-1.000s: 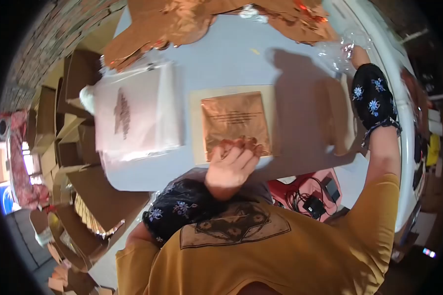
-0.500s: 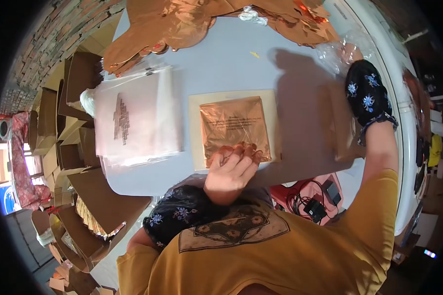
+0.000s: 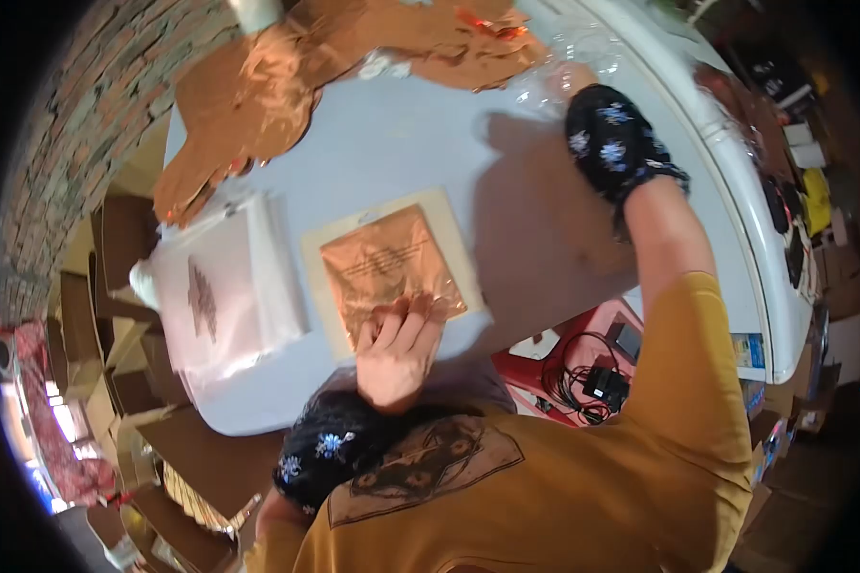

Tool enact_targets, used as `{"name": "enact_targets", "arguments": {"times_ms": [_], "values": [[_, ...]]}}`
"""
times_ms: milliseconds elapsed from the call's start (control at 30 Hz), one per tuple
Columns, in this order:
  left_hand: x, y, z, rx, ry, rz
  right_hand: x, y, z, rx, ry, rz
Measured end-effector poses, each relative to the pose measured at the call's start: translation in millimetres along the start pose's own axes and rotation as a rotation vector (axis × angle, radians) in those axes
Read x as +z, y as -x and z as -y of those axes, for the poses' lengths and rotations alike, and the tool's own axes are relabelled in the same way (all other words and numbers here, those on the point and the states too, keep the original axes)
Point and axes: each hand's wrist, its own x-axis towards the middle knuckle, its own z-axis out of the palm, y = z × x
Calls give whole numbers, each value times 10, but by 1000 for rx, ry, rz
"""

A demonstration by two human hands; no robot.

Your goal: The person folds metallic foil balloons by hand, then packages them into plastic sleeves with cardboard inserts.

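Note:
A square copper foil sheet with dark print lies on a cream card on the pale grey table. My left hand rests on the foil's near edge, fingers curled onto its crumpled rim. My right arm, in a black floral sleeve, stretches across to the far side. Only a bit of my right hand shows beyond the cuff, against crumpled clear plastic; its fingers are hidden.
A stack of white printed sheets in clear wrap lies left of the card. Crumpled copper foil is heaped along the far edge. Cardboard boxes stand left; a red bag with cables sits below the table's near edge.
The view has swung, so everything sits further left and tilted. My right arm has reached further toward the far plastic. My left hand stays on the foil's near edge.

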Motion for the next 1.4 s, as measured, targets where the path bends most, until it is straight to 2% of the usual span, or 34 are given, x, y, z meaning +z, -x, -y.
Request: {"name": "enact_targets", "arguments": {"times_ms": [33,67,167,200,267,367,433,500,567,600,633,667,700,733,800,833,900,1033,1133,1233,1333,1400], "values": [[-6,1,-4,-2,-6,3,133,-48,-95,34,-32,-14],[-1,-4,-12,6,-1,-8,-2,14,19,43,37,27],[5,-9,7,5,-9,-23,-825,307,550,462,-250,107],[10,-13,8,4,-14,-23,-365,75,262,450,-230,-15],[6,1,2,3,-24,-17,-424,122,168,417,-257,-214],[-40,-13,-2,-7,-18,26,-663,271,45,373,-477,-353],[-18,-13,-16,-18,-6,0,-1037,617,266,336,-1085,-633],[-6,-6,-13,-12,-13,-7,-1176,966,380,180,-1535,-879],[-8,-22,-22,-17,-24,-8,-1613,1720,1092,144,-1442,-829],[-11,-34,-24,-10,-37,-20,-1675,2120,1381,81,-1611,-644],[-6,-38,-20,-9,-28,-29,-1631,2452,1535,-147,-1604,-518],[-2,-42,-15,-9,-21,-40,-1603,2892,1823,62,-1346,-434],[3,-46,-10,-7,-15,-51,-1535,3255,2051,16,-1530,-304],[1,-44,-15,-10,-10,-54,-1504,3575,2244,10,-1372,-231],[-1,-64,-17,-16,-2,-64,-1435,4012,2450,-150,-940,-224],[5,-67,-18,-26,5,-61,-1377,4094,2525,-184,-914,-309],[16,-68,-27,-45,16,-56,-1273,4197,2651,-253,-860,-479],[25,-72,-25,-32,21,-96,-1141,4135,2687,-324,-701,-529],[17,-62,-17,-29,19,-81,-1119,3989,2729,-270,-658,-415],[16,-60,-25,-21,37,-90,-1120,3781,2816,-117,-638,-364],[-4,-32,-40,-43,65,-56,-1176,3728,2830,-87,-619,-351],[-35,-44,-31,-51,93,-35,-1195,3734,2816,-137,-548,-361]]}}
